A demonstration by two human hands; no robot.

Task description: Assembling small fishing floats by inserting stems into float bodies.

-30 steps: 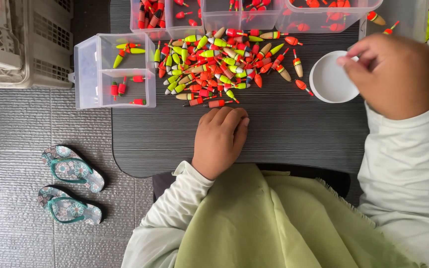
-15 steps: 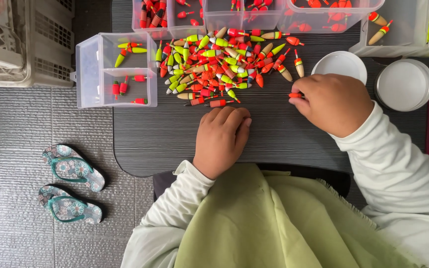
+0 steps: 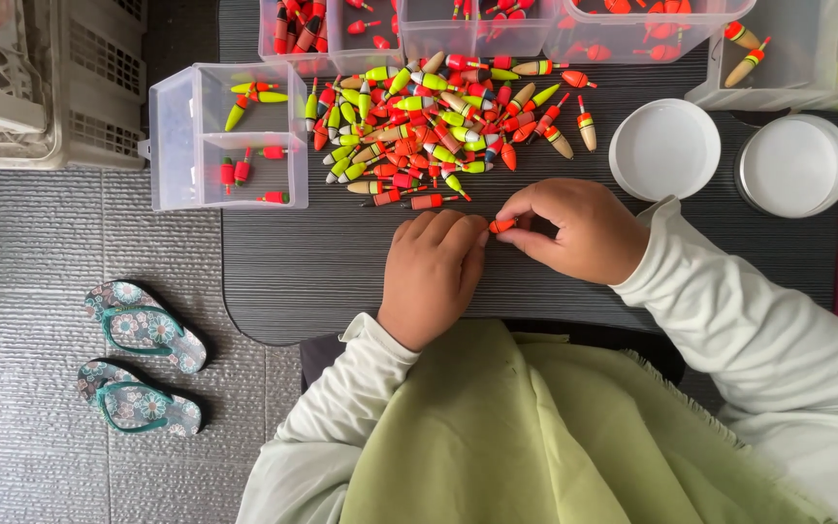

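Note:
A pile of small fishing floats [image 3: 438, 126] in red, orange and neon yellow lies on the dark ribbed table [image 3: 322, 262]. My right hand [image 3: 574, 231] pinches one small orange float [image 3: 503, 225] between thumb and fingers, just below the pile. My left hand [image 3: 434, 272] rests on the table with fingers curled, its fingertips touching that same float's left end. Both arms wear pale long sleeves, and a light green cloth covers my lap.
A clear compartment box [image 3: 228, 136] with a few floats stands left of the pile. More clear bins [image 3: 497, 29] line the far edge. Two white round lids [image 3: 664, 147] lie at the right. Grey crates [image 3: 41, 78] and patterned flip-flops [image 3: 143, 325] are on the floor.
My right hand left the white lid, moved left across the table and picked up an orange float, bringing it to my left hand's fingertips. The left hand stayed put.

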